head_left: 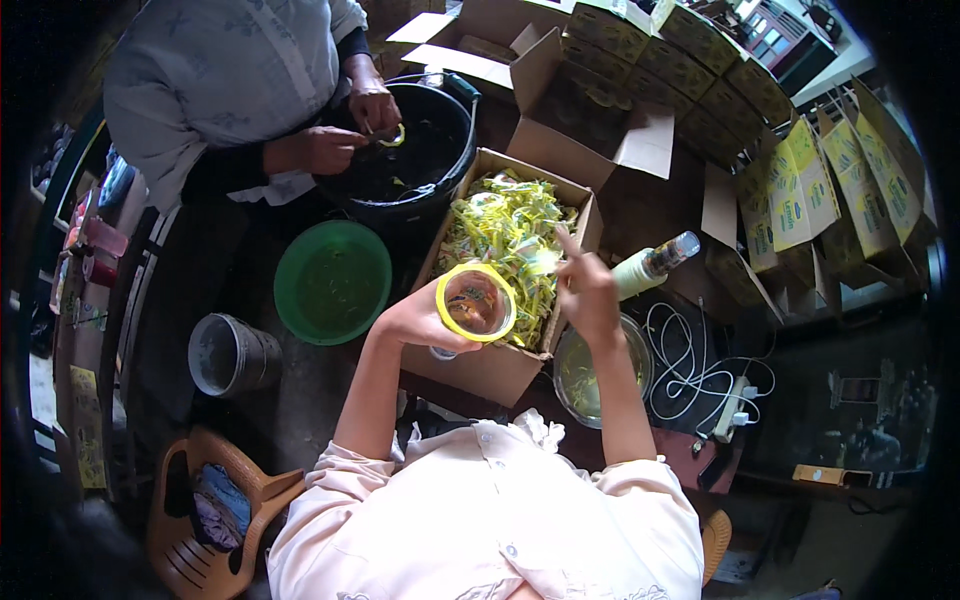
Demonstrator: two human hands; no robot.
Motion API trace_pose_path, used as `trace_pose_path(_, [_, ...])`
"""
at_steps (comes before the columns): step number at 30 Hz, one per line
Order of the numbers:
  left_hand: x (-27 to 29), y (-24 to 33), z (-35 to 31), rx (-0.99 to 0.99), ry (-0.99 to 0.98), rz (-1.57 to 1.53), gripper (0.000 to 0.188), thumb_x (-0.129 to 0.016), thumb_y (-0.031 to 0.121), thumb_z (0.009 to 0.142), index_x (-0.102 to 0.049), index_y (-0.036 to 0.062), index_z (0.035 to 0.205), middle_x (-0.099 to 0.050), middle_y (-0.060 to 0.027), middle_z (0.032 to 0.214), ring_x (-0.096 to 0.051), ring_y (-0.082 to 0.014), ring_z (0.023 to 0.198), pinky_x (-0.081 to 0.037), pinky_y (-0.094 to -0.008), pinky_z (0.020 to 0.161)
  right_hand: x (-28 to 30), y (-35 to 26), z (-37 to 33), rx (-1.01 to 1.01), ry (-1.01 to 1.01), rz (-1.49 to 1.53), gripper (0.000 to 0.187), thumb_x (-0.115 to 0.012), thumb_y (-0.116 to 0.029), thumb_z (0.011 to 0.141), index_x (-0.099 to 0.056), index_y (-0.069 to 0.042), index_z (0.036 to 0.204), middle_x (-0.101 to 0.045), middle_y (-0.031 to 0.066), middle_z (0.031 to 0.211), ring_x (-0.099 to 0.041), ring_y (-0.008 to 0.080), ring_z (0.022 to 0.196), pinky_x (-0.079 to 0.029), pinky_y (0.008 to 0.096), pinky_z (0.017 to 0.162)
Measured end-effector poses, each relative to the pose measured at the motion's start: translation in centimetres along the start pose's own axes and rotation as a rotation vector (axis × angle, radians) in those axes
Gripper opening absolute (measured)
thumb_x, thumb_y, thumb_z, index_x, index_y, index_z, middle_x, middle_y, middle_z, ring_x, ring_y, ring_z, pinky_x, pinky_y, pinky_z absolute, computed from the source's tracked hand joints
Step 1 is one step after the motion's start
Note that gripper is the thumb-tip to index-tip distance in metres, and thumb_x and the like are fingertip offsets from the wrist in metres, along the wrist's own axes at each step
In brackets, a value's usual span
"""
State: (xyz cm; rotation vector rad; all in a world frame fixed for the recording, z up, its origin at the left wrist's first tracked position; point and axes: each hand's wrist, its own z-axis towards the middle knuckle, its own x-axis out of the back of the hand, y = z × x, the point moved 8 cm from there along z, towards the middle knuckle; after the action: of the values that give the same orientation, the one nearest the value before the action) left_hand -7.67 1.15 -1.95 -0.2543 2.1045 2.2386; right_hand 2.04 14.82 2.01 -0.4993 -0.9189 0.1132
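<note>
My left hand (pixel 420 322) is wrapped round the side of a clear round jar with a yellow rim (pixel 478 302). Its mouth faces up, and small dark and orange bits show inside. My right hand (pixel 590 290) is over the right side of a cardboard box (pixel 470 372), index finger stretched out and thumb apart from it. Nothing plainly sits in its fingers. A pile of yellow, green and white wrapper-like strips (pixel 500 220) fills the box. A pale translucent patch lies by the right fingertips, too blurred to name.
Across from me a person's hands (pixel 335 150) hold a small yellow piece over a black bucket (pixel 455 160). A green basin (pixel 333 283) and grey bucket (pixel 232 355) stand left. At right are a bottle (pixel 640 272), clear bowl (pixel 572 375), white cables (pixel 690 355) and yellow cartons (pixel 800 195).
</note>
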Motion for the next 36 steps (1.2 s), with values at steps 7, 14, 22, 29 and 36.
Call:
trace_pose_path(7, [1.9, 1.6, -1.6, -0.222, 0.153, 0.231, 0.09, -0.083, 0.013, 0.048, -0.036, 0.0046, 0.124, -0.049, -0.0055, 0.111, -0.048, -0.0136, 0.101, -0.037, -0.0271, 0.092, -3.5, 0.5, -2.5, -0.184, -0.446, -0.244, 0.061, -0.052, 0.01, 0.061, -0.049, -0.01, 0.119, -0.061, 0.0158, 0.079, -0.059, 0.0315, 0.069, -0.049, 0.0389, 0.065])
trace_pose_path(14, [0.6, 4.4, -1.3, -0.313, 0.174, 0.137, 0.09, -0.081, 0.015, 0.051, -0.032, 0.0055, 0.126, -0.048, -0.0055, 0.112, -0.046, -0.0143, 0.103, -0.035, -0.0292, 0.093, 1.2, -0.5, -2.9, -0.326, -0.031, 0.285, 0.033, -0.056, 0.007, 0.064, -0.064, -0.004, 0.093, -0.061, 0.0096, 0.071, -0.059, 0.0151, 0.06, -0.047, 0.0262, 0.057])
trace_pose_path(22, [-0.5, 4.9, 0.0, -0.429, 0.333, 0.138, 0.068, -0.06, 0.015, 0.067, -0.029, 0.0056, 0.127, -0.046, -0.0105, 0.117, -0.043, -0.0187, 0.111, -0.033, -0.0319, 0.095, 1.1, 1.1, -6.2, -0.506, 0.232, 0.595, 0.02, -0.06, 0.007, 0.072, -0.064, -0.001, 0.09, -0.063, 0.0058, 0.08, -0.059, 0.0095, 0.068, -0.047, 0.0213, 0.062])
trace_pose_path(29, [-0.5, 3.5, -0.1, -0.508, 0.561, 0.36, 0.078, -0.079, 0.004, 0.053, -0.033, 0.0071, 0.116, -0.048, -0.0065, 0.106, -0.052, -0.0157, 0.098, -0.044, -0.0292, 0.086, 2.3, -1.2, -6.2, -0.445, 0.426, 0.841, 0.013, -0.06, 0.005, 0.076, -0.06, -0.001, 0.088, -0.058, 0.0014, 0.08, -0.056, 0.0075, 0.075, -0.046, 0.0203, 0.067])
trace_pose_path(36, [-2.6, 4.3, 0.3, -0.485, 0.504, 0.347, 0.084, -0.076, 0.01, 0.059, -0.024, 0.0045, 0.125, -0.041, -0.0101, 0.114, -0.046, -0.0191, 0.106, -0.04, -0.0326, 0.089, 2.6, -2.4, -5.7, -0.31, 0.428, 0.66, 0.016, -0.062, 0.006, 0.076, -0.058, -0.002, 0.089, -0.058, 0.0011, 0.083, -0.054, 0.0059, 0.076, -0.042, 0.0182, 0.065])
